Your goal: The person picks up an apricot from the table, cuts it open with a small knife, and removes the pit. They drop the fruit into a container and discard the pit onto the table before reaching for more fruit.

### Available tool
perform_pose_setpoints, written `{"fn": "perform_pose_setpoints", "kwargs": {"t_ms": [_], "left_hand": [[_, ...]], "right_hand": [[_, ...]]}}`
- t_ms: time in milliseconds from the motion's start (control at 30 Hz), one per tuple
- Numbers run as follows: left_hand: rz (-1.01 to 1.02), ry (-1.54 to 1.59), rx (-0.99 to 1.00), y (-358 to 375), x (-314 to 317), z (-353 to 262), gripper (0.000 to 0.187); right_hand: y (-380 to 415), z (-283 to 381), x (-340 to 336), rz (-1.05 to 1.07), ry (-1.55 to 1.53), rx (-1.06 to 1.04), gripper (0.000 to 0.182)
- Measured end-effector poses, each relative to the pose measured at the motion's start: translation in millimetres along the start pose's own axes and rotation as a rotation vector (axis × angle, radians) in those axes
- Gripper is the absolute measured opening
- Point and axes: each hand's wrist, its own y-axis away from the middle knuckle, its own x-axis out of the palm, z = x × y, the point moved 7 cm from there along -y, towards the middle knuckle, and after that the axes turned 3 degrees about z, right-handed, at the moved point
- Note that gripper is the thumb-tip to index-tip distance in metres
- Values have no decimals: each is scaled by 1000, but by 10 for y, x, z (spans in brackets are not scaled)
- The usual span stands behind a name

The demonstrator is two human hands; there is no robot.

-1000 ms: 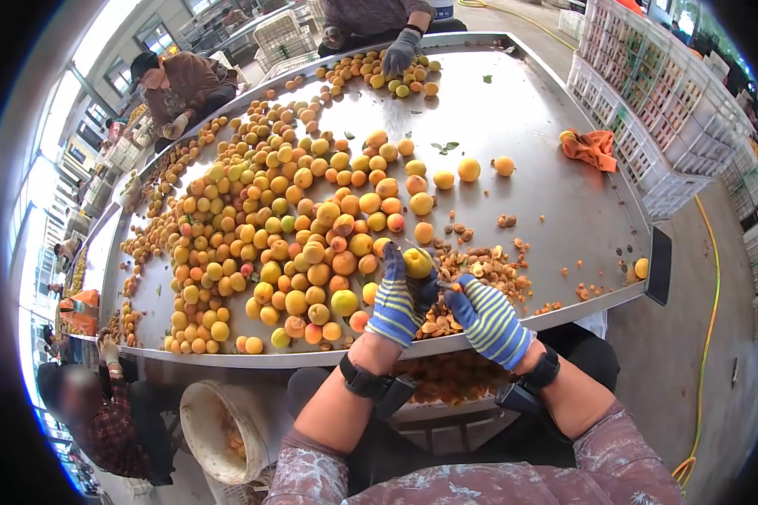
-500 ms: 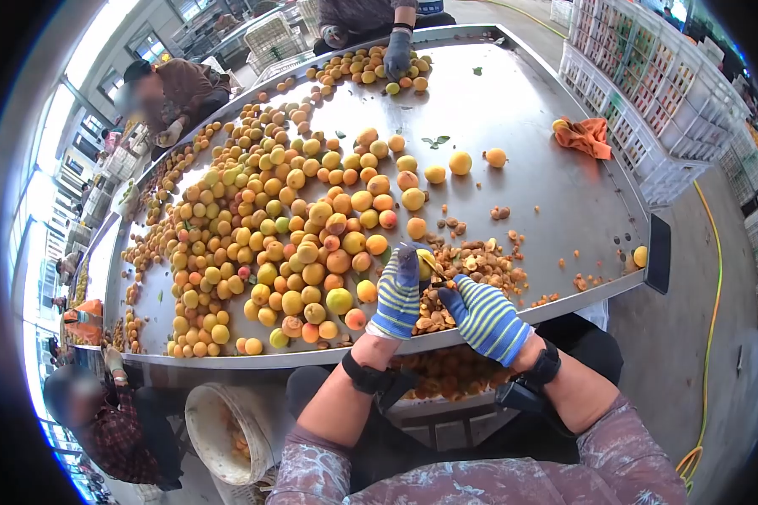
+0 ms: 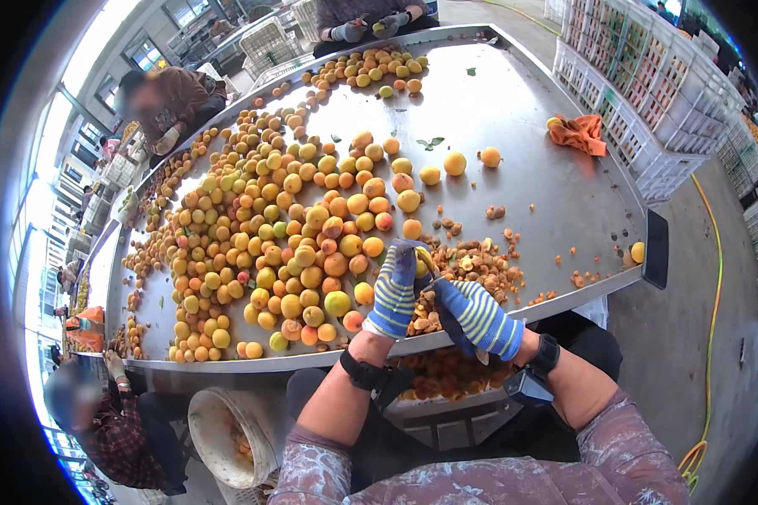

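Fruit, yellow and round, gripped in left hand wearing blue-and-yellow striped glove, above near edge of grey metal table. Right hand, similarly gloved, bent-fingered just beside; cannot tell whether gripping anything.

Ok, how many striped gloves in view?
2: one striped glove on the left hand, holding a fruit, the other on the right hand beside it. More may be hidden or too small to tell in the background.
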Motion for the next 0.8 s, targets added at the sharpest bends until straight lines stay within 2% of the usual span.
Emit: {"fn": "perform_pose_setpoints", "kwargs": {"t_ms": [33,100,167,200,233,267,300,333,400,467,533,567,633,667,767,800], "left_hand": [[40,23,1,-20,15,20,50],[80,44,0,-39,17,58,49],[78,-23,8,-67,12,72,49],[81,-24,8,-59,31,61,49],[18,99,-90,-40,20,112,48],[-45,223,-187,-21,15,175,47],[-42,226,-184,-23,27,179,47],[-61,327,-221,-13,23,223,45],[-68,486,-271,0,10,277,39],[-81,468,-243,-10,-30,304,37],[-98,455,-219,11,-45,335,35],[-106,422,-180,17,-28,276,33],[-114,388,-137,14,-42,229,31],[-115,358,-124,15,-54,223,31],[-91,329,-135,8,-57,193,29],[-71,329,-161,3,-44,189,28]], "right_hand": [[39,-18,69,84,-174,91,42],[26,-64,80,90,-240,105,43],[-58,-52,-43,-38,18,-70,42],[-101,37,-93,-179,315,-324,40],[-114,-18,-139,-183,315,-326,40],[-88,62,-160,-260,570,-346,38],[-64,141,-169,-334,827,-361,37],[-75,154,-171,-328,861,-336,35],[-95,139,-161,-320,842,-341,35],[-149,89,-153,-310,825,-345,36],[-235,-68,-134,-211,567,-287,37],[-224,-35,-104,-207,570,-286,37],[-186,-70,4,-52,99,-126,34],[-99,-74,69,-29,-122,73,34],[-196,-171,-46,-102,48,-57,33],[-247,-86,-97,-215,302,-288,32]]}}
